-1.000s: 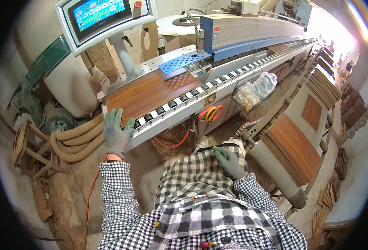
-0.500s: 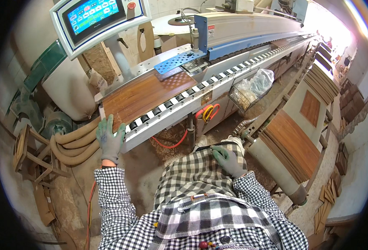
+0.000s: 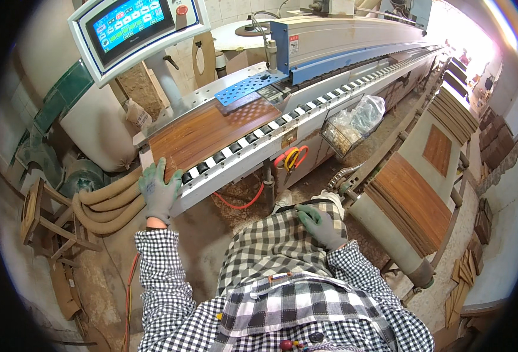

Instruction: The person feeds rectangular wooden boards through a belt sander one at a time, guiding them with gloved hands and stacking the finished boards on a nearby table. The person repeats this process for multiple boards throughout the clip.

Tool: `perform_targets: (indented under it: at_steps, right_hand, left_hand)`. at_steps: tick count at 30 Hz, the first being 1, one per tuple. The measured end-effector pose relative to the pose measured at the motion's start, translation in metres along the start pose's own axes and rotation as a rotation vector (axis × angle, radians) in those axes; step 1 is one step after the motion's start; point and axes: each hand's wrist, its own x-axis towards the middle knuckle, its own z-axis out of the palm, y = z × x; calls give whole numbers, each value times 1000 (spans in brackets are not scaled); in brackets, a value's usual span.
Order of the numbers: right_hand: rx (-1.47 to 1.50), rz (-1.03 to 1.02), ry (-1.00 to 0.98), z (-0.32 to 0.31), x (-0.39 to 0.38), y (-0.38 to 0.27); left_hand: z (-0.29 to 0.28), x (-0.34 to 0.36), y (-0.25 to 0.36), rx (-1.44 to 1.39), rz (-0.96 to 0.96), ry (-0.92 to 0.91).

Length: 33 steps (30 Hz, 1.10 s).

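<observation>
A brown wood-grain panel [image 3: 203,136] lies flat on the feed end of a long woodworking machine [image 3: 353,50], its far part under a blue perforated plate [image 3: 250,87]. Against the panel's near left edge rests my left hand [image 3: 159,190], in a grey-green glove, fingers spread. My right hand [image 3: 322,227], gloved alike, lies over my checked apron with its fingers loosely curled; whether anything is in them I cannot make out. A row of black rollers [image 3: 233,151] runs along the panel's right side.
On the right, a roller stand [image 3: 414,274] bears a stack of brown panels [image 3: 411,202]. Below the machine's edge hang a wire basket [image 3: 338,138] with plastic bags and scissors [image 3: 294,158]. Thick hoses [image 3: 109,211] and a wooden stool [image 3: 50,220] stand left; a control screen [image 3: 132,26] is above.
The panel has slid slightly forward and right along the machine. My left hand has followed at its edge, moving a little right. My right hand stays where it was.
</observation>
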Motion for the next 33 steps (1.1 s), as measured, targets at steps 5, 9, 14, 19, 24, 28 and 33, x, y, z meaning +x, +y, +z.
perform_targets:
  at_steps: [5, 9, 14, 19, 24, 28, 33]
  right_hand:
    - [257, 83, 22, -5, 1, -5]
    - [341, -28, 165, -41, -8, -14]
    - [276, -64, 509, -114, -54, -25]
    - [-247, -88, 1182, -195, -120, 10]
    - [-503, 450, 1544, -249, -189, 20]
    - [-56, 255, 1481, -272, -219, 52]
    - [166, 486, 1534, -288, -231, 69]
  left_hand:
    - [1, 9, 43, 26, 9, -12]
    - [17, 24, 70, 37, 45, -12]
    - [34, 35, 108, 69, 60, -10]
    - [42, 39, 130, 6, 161, -33]
    - [44, 36, 124, 35, 211, 17]
    - [46, 35, 127, 3, 207, 12]
    - [46, 36, 129, 12, 209, -3]
